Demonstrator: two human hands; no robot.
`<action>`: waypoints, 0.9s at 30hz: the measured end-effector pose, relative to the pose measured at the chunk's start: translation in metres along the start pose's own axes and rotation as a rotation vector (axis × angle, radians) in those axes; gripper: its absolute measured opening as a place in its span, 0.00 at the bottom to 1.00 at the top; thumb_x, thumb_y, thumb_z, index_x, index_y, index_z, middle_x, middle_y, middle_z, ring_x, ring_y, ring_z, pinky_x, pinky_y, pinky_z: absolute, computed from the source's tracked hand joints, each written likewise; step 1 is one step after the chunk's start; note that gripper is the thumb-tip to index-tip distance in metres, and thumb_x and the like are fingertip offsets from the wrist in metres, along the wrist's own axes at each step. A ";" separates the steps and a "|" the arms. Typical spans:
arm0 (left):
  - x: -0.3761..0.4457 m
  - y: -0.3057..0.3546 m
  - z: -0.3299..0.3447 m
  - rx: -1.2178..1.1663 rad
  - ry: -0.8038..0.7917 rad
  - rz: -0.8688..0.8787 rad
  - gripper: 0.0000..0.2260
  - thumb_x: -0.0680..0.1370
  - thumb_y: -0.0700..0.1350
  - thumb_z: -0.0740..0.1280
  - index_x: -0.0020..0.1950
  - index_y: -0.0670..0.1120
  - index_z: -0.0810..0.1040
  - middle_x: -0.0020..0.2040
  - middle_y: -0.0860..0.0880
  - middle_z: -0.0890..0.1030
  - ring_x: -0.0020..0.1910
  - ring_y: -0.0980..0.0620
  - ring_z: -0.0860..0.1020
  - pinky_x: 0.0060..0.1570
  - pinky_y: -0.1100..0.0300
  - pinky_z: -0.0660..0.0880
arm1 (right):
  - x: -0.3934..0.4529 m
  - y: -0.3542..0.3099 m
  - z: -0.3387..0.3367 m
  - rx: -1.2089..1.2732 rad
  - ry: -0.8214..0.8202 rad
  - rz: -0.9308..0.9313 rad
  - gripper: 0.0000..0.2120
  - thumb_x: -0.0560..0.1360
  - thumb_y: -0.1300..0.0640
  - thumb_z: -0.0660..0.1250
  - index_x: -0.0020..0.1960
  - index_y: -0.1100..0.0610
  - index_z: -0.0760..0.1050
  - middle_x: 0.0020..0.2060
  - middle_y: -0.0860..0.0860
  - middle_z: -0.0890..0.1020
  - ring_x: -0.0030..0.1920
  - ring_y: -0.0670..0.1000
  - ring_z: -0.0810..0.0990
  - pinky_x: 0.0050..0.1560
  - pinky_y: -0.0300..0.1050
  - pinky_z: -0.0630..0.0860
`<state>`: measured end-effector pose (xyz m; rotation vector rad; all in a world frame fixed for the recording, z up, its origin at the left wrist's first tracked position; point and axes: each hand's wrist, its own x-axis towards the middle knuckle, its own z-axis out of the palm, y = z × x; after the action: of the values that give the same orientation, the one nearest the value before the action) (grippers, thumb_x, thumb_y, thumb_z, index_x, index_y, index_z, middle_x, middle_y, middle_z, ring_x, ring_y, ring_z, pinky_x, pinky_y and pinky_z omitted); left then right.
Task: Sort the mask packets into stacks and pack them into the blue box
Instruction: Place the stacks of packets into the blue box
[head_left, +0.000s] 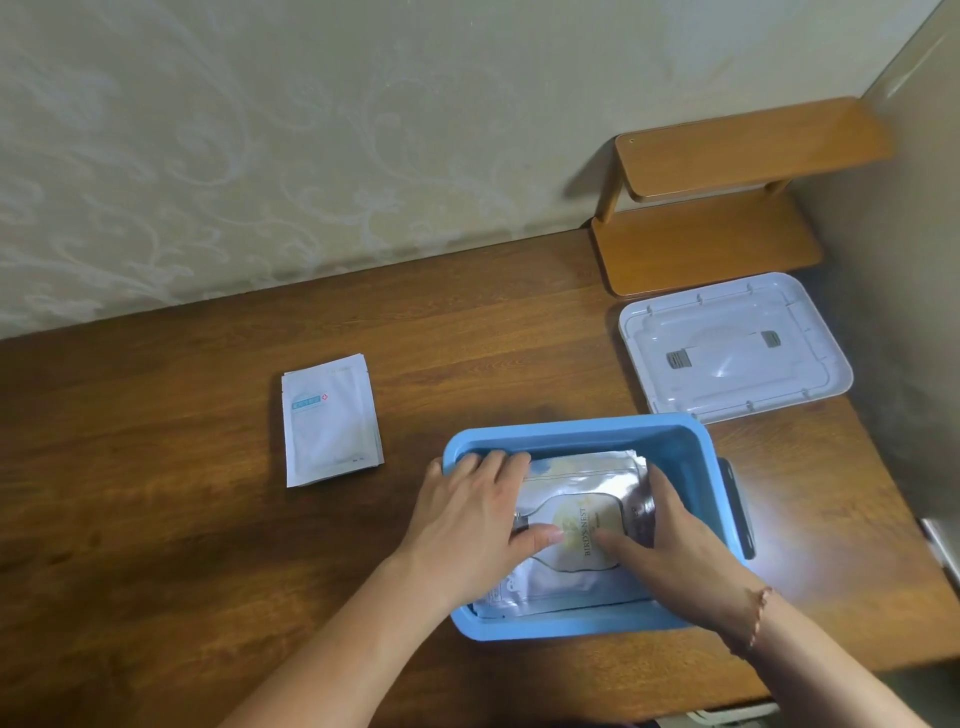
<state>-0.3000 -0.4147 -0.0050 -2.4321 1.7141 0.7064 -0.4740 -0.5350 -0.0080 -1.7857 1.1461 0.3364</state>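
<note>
Packets (582, 493) lie in the blue box (691, 467) under flat, spread fingers (498, 462) of both hands.

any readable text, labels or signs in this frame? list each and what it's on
"BIRD'S NEST": on the top silver packet in the blue box, running sideways.
Red cross sign beside a blue label: on the white packet stack; label text too blurred to read.
Small print on the silver packet's lower edge: unreadable.

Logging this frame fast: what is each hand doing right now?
Left hand: open, fingers flat, pressing the silver foil mask packets inside the blue plastic box.
Right hand: open, also pressing the packets.
</note>
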 end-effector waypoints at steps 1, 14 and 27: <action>0.001 0.000 0.001 0.000 -0.001 -0.005 0.33 0.76 0.71 0.51 0.75 0.53 0.58 0.71 0.54 0.68 0.69 0.51 0.67 0.67 0.46 0.64 | 0.000 -0.002 0.000 0.004 0.001 -0.005 0.33 0.75 0.46 0.68 0.72 0.52 0.55 0.50 0.47 0.79 0.46 0.45 0.80 0.43 0.37 0.75; 0.009 0.006 0.004 0.004 -0.002 -0.096 0.34 0.73 0.72 0.42 0.68 0.53 0.66 0.65 0.54 0.74 0.64 0.51 0.73 0.65 0.45 0.64 | 0.010 -0.010 0.015 0.325 0.124 0.065 0.40 0.74 0.49 0.70 0.77 0.50 0.51 0.66 0.52 0.72 0.64 0.52 0.74 0.60 0.45 0.72; 0.010 0.006 0.010 0.093 0.036 -0.077 0.37 0.74 0.73 0.41 0.75 0.53 0.62 0.65 0.53 0.77 0.63 0.50 0.75 0.56 0.48 0.70 | 0.016 -0.014 0.022 0.482 0.168 0.262 0.18 0.74 0.47 0.71 0.55 0.58 0.70 0.45 0.51 0.79 0.42 0.48 0.79 0.34 0.41 0.72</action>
<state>-0.3057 -0.4221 -0.0164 -2.4465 1.6174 0.5647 -0.4486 -0.5237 -0.0213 -1.2621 1.4447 0.0507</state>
